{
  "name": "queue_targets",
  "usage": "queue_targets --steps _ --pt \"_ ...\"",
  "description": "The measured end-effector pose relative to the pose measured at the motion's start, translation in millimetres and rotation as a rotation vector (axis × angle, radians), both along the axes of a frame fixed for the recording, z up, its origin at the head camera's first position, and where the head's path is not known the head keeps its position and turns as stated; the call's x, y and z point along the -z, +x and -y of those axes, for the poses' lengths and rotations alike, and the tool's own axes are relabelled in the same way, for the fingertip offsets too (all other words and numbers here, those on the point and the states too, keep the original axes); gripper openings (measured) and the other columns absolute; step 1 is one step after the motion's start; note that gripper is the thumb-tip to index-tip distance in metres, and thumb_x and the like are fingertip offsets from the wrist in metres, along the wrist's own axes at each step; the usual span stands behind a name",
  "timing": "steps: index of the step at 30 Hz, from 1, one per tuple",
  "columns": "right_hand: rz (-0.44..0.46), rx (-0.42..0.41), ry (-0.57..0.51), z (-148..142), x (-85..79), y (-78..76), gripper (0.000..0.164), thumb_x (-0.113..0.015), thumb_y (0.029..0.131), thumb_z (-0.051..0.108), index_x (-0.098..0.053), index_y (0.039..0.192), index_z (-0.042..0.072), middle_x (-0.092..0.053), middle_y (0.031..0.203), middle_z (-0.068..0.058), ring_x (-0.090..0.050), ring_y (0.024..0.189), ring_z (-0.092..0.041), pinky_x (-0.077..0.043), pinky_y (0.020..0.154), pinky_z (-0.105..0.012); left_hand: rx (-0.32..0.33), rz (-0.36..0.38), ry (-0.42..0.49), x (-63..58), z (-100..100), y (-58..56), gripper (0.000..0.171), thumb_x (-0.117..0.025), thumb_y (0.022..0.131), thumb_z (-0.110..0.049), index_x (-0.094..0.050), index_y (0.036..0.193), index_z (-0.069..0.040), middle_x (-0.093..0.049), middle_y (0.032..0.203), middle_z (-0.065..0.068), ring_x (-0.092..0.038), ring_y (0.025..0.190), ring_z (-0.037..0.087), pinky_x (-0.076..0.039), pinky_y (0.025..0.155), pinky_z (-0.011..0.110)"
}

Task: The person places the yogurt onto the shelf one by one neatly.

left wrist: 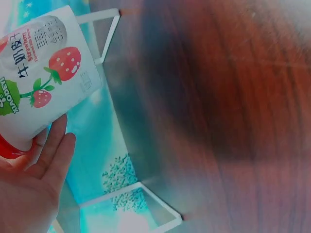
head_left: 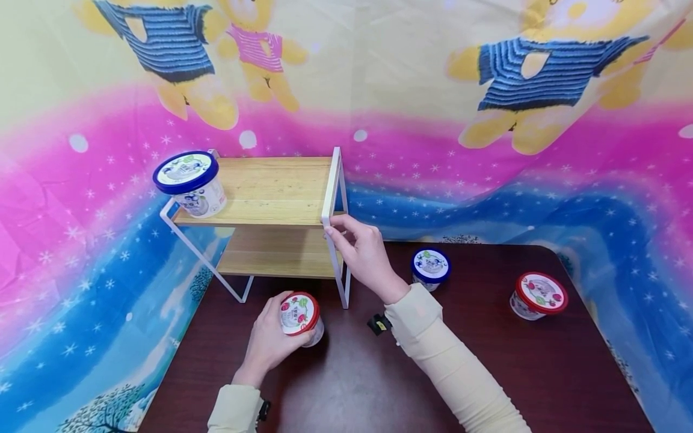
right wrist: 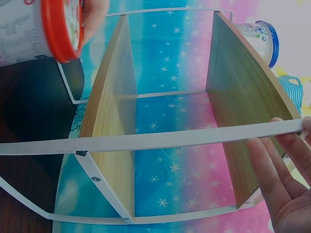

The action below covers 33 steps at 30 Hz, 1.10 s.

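A paper tub with a red lid [head_left: 299,313] and strawberries printed on its side is held by my left hand [head_left: 271,340], fingers and thumb around the lid end. The left wrist view shows the printed strawberry tub [left wrist: 53,68] above the dark table, just in front of the shelf's lower level. My right hand [head_left: 369,255] pinches the white metal frame [head_left: 331,192] at the right front corner of a two-tier wooden shelf [head_left: 271,186]. In the right wrist view, my right fingers [right wrist: 269,170] are at the upper end of that frame bar.
On the top board's left end stands a blue-lidded tub [head_left: 199,195]. Right of the shelf, another blue-lidded tub [head_left: 431,267] and a red-lidded tub [head_left: 540,296] stand on the dark table [head_left: 460,385]. A printed cloth [head_left: 400,138] hangs behind.
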State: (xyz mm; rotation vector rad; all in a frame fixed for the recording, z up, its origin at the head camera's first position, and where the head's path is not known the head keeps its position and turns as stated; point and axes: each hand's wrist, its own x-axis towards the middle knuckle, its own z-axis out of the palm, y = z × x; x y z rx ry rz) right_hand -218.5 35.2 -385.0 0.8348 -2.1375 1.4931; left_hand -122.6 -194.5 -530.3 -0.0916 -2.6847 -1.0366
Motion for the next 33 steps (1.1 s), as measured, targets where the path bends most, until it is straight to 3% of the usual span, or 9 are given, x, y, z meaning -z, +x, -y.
queue_targets --steps 10,17,24,33 --pt "0.007 -0.005 -0.001 0 -0.6 0.0 0.017 -0.066 0.101 0.014 -0.071 0.117 0.009 -0.073 0.095 -0.002 -0.064 0.063 -0.008 -0.055 0.062 -0.03 -0.031 0.007 0.017 -15.3 18 -6.3 0.097 -0.094 0.064 -0.044 -0.049 0.143 -0.013 -0.059 0.125 0.008 -0.059 0.105 0.026 -0.052 0.088 0.051" --pt "0.021 -0.008 0.0 -1 -0.6 0.1 0.018 -0.066 0.101 0.015 -0.071 0.117 0.009 -0.073 0.095 -0.001 -0.065 0.064 -0.007 -0.056 0.064 -0.03 -0.057 -0.034 0.035 -29.4 30 -10.3 0.096 -0.095 0.064 -0.037 -0.048 0.144 -0.012 -0.058 0.125 0.011 -0.057 0.108 0.029 -0.051 0.088 0.054" --pt "0.023 -0.016 -0.007 0 -0.6 -0.4 0.018 -0.066 0.101 0.014 -0.071 0.117 0.009 -0.073 0.095 -0.002 -0.07 0.067 -0.02 -0.057 0.066 -0.03 -0.082 -0.055 0.034 -41.3 40 -12.6 0.096 -0.095 0.064 -0.034 -0.046 0.143 -0.011 -0.057 0.126 0.011 -0.055 0.111 0.029 -0.051 0.089 0.055" --pt "0.025 -0.004 0.0 0 -1.1 0.3 0.017 -0.066 0.101 0.014 -0.071 0.117 0.009 -0.073 0.095 -0.001 -0.065 0.064 -0.006 -0.056 0.065 -0.029 -0.108 -0.028 0.047 -53.0 47 -11.6 0.097 -0.094 0.068 -0.036 -0.042 0.146 -0.011 -0.054 0.132 0.013 -0.052 0.116 0.031 -0.051 0.09 0.058"
